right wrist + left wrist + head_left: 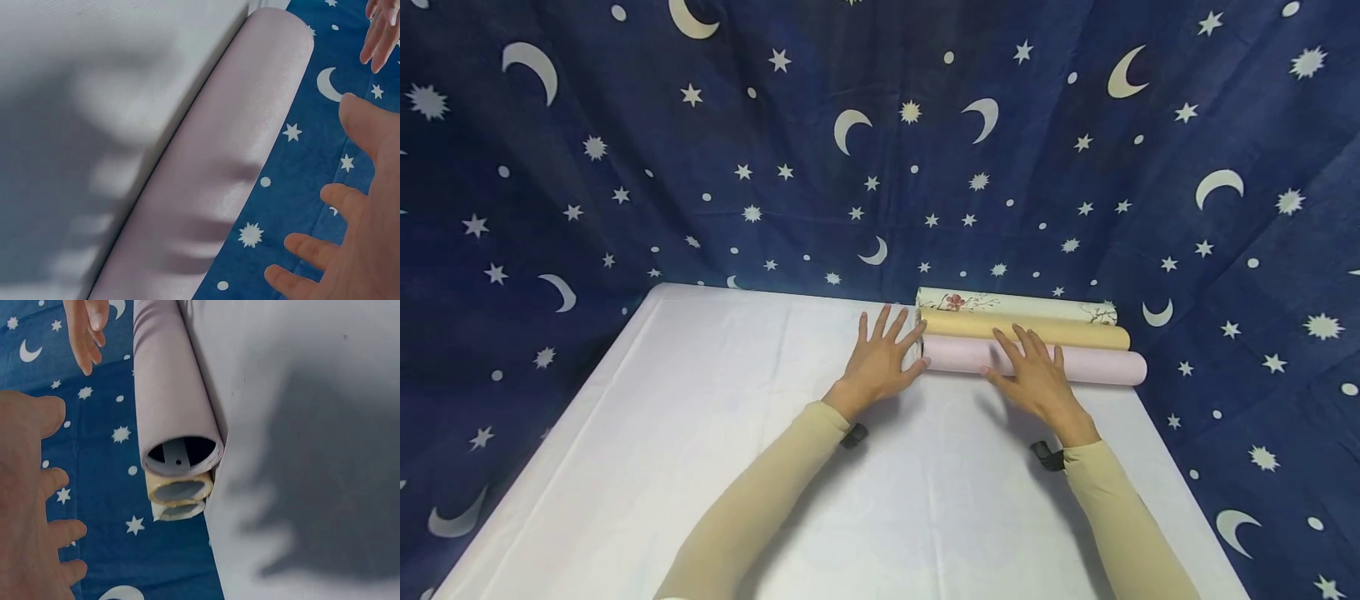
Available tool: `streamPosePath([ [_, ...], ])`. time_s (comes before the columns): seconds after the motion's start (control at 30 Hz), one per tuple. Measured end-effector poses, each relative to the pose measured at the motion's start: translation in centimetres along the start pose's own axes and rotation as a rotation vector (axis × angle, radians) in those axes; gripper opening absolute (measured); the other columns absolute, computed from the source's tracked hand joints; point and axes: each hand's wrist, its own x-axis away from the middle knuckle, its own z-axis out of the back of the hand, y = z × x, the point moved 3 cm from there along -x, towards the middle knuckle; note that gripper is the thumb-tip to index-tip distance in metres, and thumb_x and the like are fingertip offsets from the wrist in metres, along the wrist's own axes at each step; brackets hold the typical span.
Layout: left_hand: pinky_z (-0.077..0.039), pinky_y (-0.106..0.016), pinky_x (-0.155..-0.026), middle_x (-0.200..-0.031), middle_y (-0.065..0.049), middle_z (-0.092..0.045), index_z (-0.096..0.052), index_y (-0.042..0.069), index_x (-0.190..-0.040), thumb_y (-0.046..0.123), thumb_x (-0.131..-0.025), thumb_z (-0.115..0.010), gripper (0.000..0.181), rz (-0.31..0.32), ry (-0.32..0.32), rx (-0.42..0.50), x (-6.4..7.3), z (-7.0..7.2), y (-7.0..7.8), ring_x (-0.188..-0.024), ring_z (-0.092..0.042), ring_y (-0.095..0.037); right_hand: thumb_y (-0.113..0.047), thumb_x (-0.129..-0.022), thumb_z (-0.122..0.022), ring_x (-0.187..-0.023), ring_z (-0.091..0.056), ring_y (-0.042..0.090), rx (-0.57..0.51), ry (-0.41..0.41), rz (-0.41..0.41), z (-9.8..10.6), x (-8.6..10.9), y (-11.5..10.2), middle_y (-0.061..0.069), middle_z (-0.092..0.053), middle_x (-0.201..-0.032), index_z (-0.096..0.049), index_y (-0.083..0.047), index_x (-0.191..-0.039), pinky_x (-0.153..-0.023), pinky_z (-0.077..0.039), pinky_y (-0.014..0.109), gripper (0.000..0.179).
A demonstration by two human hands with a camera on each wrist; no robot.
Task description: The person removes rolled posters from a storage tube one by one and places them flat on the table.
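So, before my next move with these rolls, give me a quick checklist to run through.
1. Left hand holding nothing: ok.
2. Right hand holding nothing: ok, fingers spread.
3. Pink roll, yellow roll and floral roll side by side: ok.
4. Right ends lined up: not ok, the pink roll's sticks out farthest.
5. Right ends fully supported by the white table: cannot tell, they lie at its edge.
6. Pink roll empty inside: cannot tell, only its open left end shows.

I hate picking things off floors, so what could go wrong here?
Nothing visible braces the near side of the round pink roll, so the right hand above might nudge it rolling. The floral roll lies along the far edge of the table, so a push could tip it off.
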Motion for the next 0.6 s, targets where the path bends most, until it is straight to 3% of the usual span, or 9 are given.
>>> streamPosePath([
  [0.37, -0.007, -0.057, -0.123, -0.165, -0.008, -0.02, -0.028, 0.031, -0.155, 0.059, -0.098, -0.04, 0.065, -0.031, -0.006, 0.014, -1.0, -1.0, 2.0, -0.153, -0.011, -0.033, -0.059, -0.093, -0.055, -0.146, -0.019, 0.047, 0.005, 0.003, 0.008, 0.3, 0.3, 1.9, 0.02, -0.024, -0.16, -0.028, -0.023, -0.156, -0.109, -0.006, 0.078, 0.078],
  [0.6, -0.008, -0.054, -0.124, -0.165, -0.008, -0.02, -0.025, 0.032, -0.156, 0.06, -0.098, -0.038, 0.066, -0.025, -0.054, -0.023, -1.9, -2.2, 3.0, -0.153, -0.015, -0.032, -0.058, -0.093, -0.055, -0.146, -0.02, 0.048, -0.007, -0.029, -0.02, -0.1, 0.5, 2.9, 0.023, -0.023, -0.16, -0.027, -0.021, -0.156, -0.108, -0.008, 0.079, 0.077],
])
